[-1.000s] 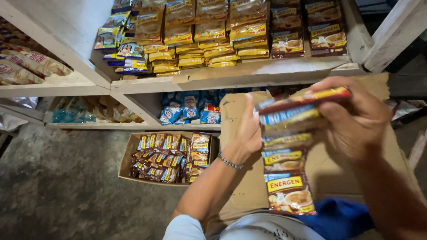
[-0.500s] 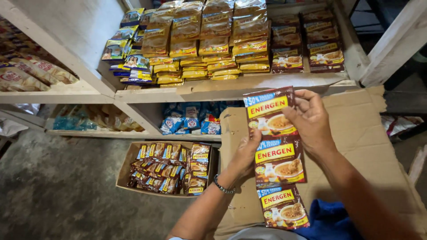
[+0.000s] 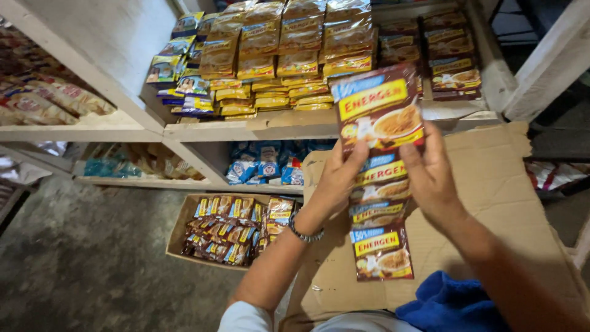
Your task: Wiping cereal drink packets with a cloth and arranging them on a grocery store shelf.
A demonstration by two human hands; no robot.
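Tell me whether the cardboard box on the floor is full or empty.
Nearly full: the open brown cardboard box holds rows of brown and yellow sachets almost to its rim.

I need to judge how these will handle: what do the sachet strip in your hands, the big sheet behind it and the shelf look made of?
Sachet strip: thin glossy printed film, likely plastic or foil laminate; it catches light and folds between both hands. Sheet: brown matte corrugated cardboard, with ragged torn edges. Shelf: apparently wood painted white, scuffed and chipped along the front edge.
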